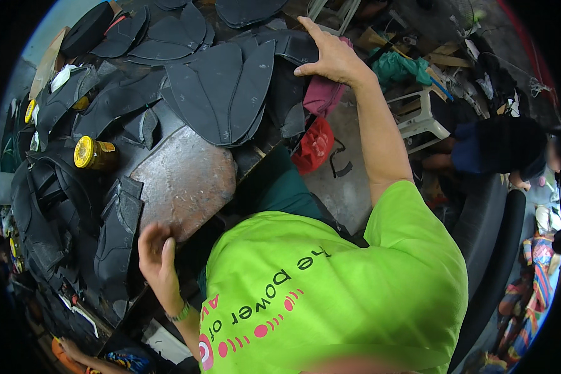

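Observation:
Over the far right edge of the worktable, my right hand [331, 56] is open, its thumb and forefinger spread wide beside a stack of black stitched panels [221, 87]. These panels are leaf-shaped, with seams and small pale marks. At the near left, my left hand [159, 257] hovers by the near corner of a worn brown slab [184, 177]. Its fingers bend loosely, the thumb stands apart, and nothing shows in it. Just left of it lies a black shaped piece [119, 240]. A yellow-lidded jar [96, 153] stands left of the slab.
More black pieces [56, 206] heap over the table's left side. A black roll [87, 30] sits at the far left. Right of the table are a red bag [315, 146], a pale plastic stool [417, 121] and green plastic [399, 67]. Another person [492, 149] is at the right.

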{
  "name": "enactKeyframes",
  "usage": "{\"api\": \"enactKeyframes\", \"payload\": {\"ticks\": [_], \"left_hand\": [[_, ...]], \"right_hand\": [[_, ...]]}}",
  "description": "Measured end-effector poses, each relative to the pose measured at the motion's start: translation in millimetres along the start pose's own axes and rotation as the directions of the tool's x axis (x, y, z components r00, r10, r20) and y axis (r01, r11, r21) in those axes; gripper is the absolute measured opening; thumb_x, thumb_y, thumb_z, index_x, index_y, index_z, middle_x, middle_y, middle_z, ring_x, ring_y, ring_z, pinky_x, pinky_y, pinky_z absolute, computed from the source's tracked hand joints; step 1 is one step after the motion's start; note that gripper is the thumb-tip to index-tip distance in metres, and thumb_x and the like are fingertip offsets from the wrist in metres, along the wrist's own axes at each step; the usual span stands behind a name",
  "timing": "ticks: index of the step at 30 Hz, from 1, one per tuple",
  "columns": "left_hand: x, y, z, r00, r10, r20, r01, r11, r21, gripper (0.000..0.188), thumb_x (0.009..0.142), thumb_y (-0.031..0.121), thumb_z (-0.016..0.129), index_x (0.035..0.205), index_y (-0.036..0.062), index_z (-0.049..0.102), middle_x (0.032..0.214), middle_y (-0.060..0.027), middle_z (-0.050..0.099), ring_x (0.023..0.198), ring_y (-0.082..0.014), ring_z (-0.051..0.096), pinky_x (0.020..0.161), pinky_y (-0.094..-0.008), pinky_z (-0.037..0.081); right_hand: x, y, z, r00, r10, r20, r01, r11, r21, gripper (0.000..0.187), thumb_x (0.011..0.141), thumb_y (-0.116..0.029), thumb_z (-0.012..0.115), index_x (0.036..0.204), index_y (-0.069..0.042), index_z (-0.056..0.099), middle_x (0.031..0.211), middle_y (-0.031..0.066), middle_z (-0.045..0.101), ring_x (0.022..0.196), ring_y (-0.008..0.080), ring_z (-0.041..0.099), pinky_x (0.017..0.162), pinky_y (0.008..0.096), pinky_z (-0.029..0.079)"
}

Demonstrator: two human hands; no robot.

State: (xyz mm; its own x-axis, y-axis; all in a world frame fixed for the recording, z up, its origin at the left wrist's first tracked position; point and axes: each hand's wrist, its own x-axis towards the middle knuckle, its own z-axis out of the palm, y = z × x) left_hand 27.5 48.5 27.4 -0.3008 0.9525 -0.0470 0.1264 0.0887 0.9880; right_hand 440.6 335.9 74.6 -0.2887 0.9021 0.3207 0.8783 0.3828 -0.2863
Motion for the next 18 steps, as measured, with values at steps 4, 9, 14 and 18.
{"api": "enactKeyframes", "payload": {"ticks": [4,9,14,18], "left_hand": [[54,38,55,0.946,0.253,0.205,-0.316,0.862,0.397,0.054,0.079,0.011,0.079,0.129,0.0036,0.058,0.127,-0.0123,0.059,0.119,-0.0258,0.057,0.1,-0.0379,0.044],[85,61,128,0.745,0.428,0.511,-0.653,0.624,0.429,0.075,0.071,0.017,0.085,0.137,0.0086,0.052,0.146,-0.0178,0.042,0.137,-0.0382,0.04,0.11,-0.0474,0.037],[109,44,180,0.727,0.405,0.554,-0.686,0.415,0.597,0.097,0.07,0.018,0.086,0.151,0.0132,0.034,0.157,-0.0172,0.028,0.149,-0.0399,0.02,0.119,-0.051,0.025],[122,33,185,0.778,0.365,0.512,-0.621,0.572,0.536,0.091,0.074,-0.006,0.072,0.153,0.0127,0.03,0.155,-0.0207,0.028,0.146,-0.0455,0.023,0.117,-0.06,0.023]], "right_hand": [[-3,18,6,0.996,0.085,-0.037,-0.073,0.964,0.255,0.098,0.068,-0.026,0.084,0.152,-0.016,0.035,0.133,0.0212,0.055,0.123,0.0352,0.054,0.106,0.0428,0.042],[-5,17,-3,0.974,0.144,-0.174,-0.053,0.896,0.441,0.072,0.074,-0.018,0.077,0.141,-0.008,0.052,0.118,0.0177,0.066,0.109,0.0291,0.063,0.096,0.0404,0.048],[-5,14,-7,0.968,0.195,-0.158,-0.072,0.818,0.57,0.083,0.073,-0.028,0.083,0.145,-0.01,0.047,0.121,0.0169,0.061,0.113,0.0272,0.059,0.101,0.0401,0.044],[-4,20,-5,0.932,0.279,-0.23,-0.072,0.766,0.639,0.074,0.075,-0.023,0.082,0.14,-0.006,0.05,0.113,0.0118,0.06,0.107,0.0235,0.059,0.098,0.0361,0.045]]}}
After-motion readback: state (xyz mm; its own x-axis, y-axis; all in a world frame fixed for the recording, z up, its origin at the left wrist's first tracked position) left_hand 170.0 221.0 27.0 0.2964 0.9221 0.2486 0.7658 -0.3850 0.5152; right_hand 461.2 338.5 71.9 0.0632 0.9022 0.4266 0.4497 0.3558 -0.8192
